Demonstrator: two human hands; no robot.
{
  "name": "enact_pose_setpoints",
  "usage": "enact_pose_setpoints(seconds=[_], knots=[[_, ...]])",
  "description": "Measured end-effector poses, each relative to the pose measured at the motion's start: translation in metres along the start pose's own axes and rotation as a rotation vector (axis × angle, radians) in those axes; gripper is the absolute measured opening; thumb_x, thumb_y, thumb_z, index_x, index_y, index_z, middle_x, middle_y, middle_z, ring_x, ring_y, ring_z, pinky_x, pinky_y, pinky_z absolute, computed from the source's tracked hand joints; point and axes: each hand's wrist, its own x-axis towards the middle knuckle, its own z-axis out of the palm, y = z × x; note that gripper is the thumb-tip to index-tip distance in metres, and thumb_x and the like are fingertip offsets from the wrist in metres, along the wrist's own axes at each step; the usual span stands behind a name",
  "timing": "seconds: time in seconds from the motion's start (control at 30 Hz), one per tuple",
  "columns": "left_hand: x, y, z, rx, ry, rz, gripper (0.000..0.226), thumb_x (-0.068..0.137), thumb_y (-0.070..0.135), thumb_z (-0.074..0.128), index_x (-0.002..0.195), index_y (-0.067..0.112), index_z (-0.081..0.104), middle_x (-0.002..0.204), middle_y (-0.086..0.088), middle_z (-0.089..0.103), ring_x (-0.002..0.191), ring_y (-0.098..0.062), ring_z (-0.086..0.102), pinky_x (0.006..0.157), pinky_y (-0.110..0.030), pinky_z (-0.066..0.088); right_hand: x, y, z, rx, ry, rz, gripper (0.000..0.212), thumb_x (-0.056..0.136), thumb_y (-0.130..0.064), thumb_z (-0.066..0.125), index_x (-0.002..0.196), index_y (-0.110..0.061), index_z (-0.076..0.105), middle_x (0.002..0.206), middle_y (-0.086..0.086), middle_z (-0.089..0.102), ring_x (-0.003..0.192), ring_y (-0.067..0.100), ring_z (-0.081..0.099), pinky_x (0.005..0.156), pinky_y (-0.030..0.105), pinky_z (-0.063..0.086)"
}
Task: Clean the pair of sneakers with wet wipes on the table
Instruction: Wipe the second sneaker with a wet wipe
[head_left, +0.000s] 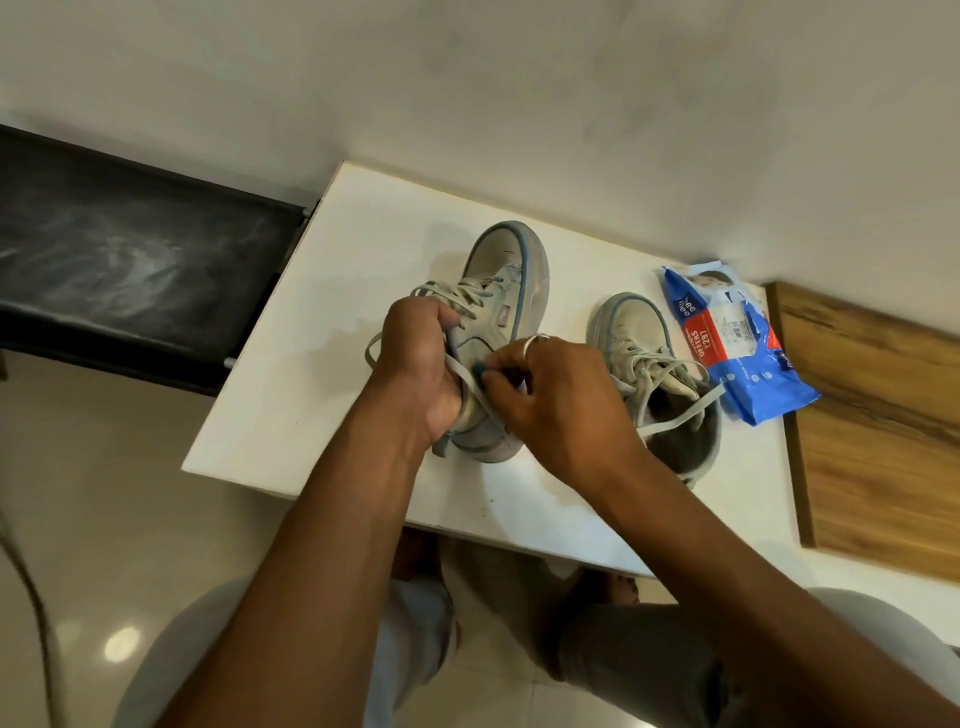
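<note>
Two grey-white sneakers with pale blue trim stand on the white table (291, 405). My left hand (421, 364) grips the left sneaker (506, 270) at its collar, fingers curled into the opening. My right hand (556, 395) presses against that sneaker's side near the heel, fingers bent over something small and whitish, mostly hidden; a loose lace crosses under them. The right sneaker (634, 332) stands untouched beside it, laces spread. A blue wet-wipe pack (727, 343) lies at the table's right side.
A wooden board (878, 415) adjoins the table on the right. A dark bench-like surface (130, 260) sits to the left. The wall runs close behind the table. My knees and the tiled floor lie below the near edge.
</note>
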Motion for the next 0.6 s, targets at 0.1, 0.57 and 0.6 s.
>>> enact_pose_setpoints(seconds=[0.1,0.57,0.6], knots=[[-0.002,-0.003,0.005,0.031,-0.032,0.002,0.046,0.081,0.005,0.027,0.106,0.004,0.066,0.096,-0.018,0.072,0.082,-0.031,0.071,0.079,-0.043,0.057,0.017,0.003,-0.004,-0.053,0.047,-0.010,0.017,0.090,-0.022,0.061,0.095,-0.018,0.077,0.085,0.002,0.072,0.073,0.016,0.063,0.069,0.037,0.054],[-0.002,0.000,0.000,-0.010,-0.042,0.009,0.049,0.081,0.005,0.024,0.107,0.004,0.066,0.091,-0.015,0.069,0.080,-0.027,0.063,0.094,-0.043,0.050,0.023,0.018,0.005,-0.057,0.251,-0.147,0.014,0.086,-0.019,0.071,0.099,-0.020,0.076,0.101,0.000,0.064,0.095,0.016,0.054,0.075,0.026,0.045],[-0.001,0.000,0.000,-0.008,-0.034,0.013,0.049,0.080,0.004,0.025,0.107,0.004,0.066,0.097,-0.016,0.069,0.088,-0.030,0.062,0.099,-0.046,0.045,0.020,0.016,0.004,-0.094,0.240,-0.173,0.017,0.087,-0.020,0.070,0.103,-0.019,0.076,0.100,0.001,0.065,0.093,0.017,0.054,0.073,0.025,0.044]])
